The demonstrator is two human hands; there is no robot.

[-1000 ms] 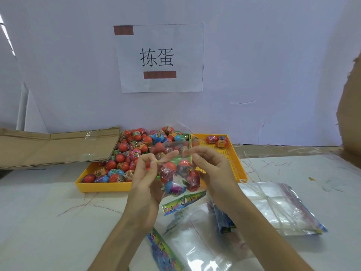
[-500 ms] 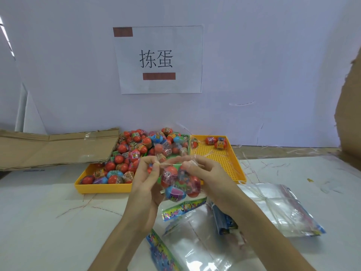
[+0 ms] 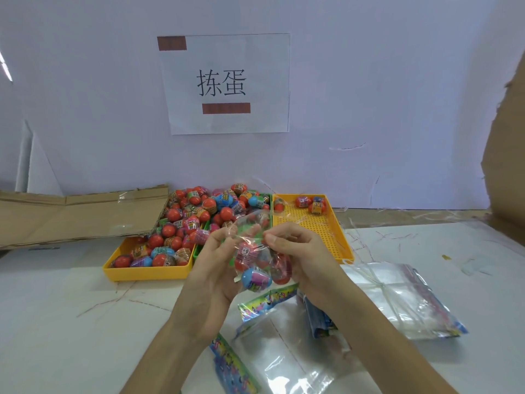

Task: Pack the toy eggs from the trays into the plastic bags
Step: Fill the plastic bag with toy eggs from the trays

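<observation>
A clear plastic bag (image 3: 257,263) with several toy eggs inside hangs above the table between both hands. My left hand (image 3: 211,268) pinches the bag's top left edge, and my right hand (image 3: 301,254) pinches its top right and cups its side. A blue and pink egg (image 3: 255,278) shows at the bag's bottom. Behind the hands, the left yellow tray (image 3: 147,273) is heaped with red, blue and pink toy eggs (image 3: 199,214). The right yellow tray (image 3: 315,223) holds three eggs (image 3: 311,203) at its far edge.
Empty clear bags with colourful header strips (image 3: 284,356) lie on the white table under my forearms, and a tied stack of bags (image 3: 397,302) sits to the right. Flattened cardboard (image 3: 76,214) lies at the left, more cardboard (image 3: 508,137) at the right. A paper sign (image 3: 224,83) hangs on the wall.
My hands have drawn together at the bag's mouth and dropped slightly toward me. The bag's top is now bunched between the fingers instead of stretched wide.
</observation>
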